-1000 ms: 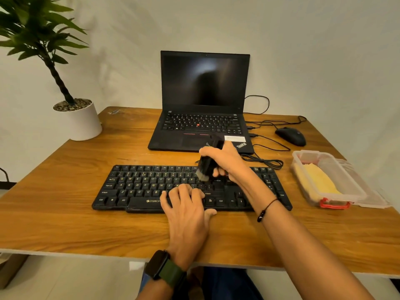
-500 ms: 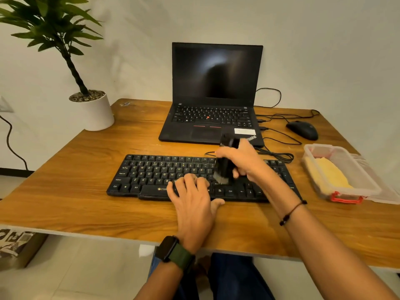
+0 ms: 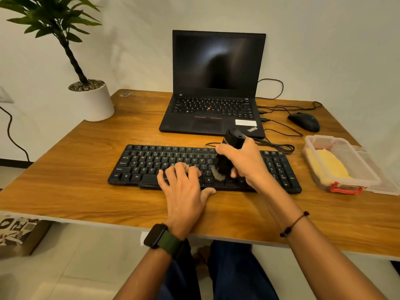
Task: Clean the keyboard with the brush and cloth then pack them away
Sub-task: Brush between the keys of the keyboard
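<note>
A black keyboard [image 3: 151, 163] lies across the middle of the wooden table [image 3: 75, 191]. My right hand [image 3: 244, 161] grips a black brush [image 3: 229, 152] held upright, its grey bristles touching the keys right of centre. My left hand [image 3: 184, 187] lies flat with fingers spread on the keyboard's front edge and lower keys, holding it down. A yellow cloth [image 3: 329, 165] lies inside a clear plastic box [image 3: 311, 139] at the right of the table.
An open black laptop [image 3: 216, 83] stands behind the keyboard, with cables [image 3: 279, 146] and a black mouse [image 3: 304, 121] to its right. The box's lid [image 3: 389, 185] lies beside the box. A potted plant [image 3: 91, 100] sits at the table's back left corner.
My right hand has drawn the brush rightward and toward the front rows of the keyboard. My left hand stays pressed on the keyboard. The camera has shifted, so the scene sits further right.
</note>
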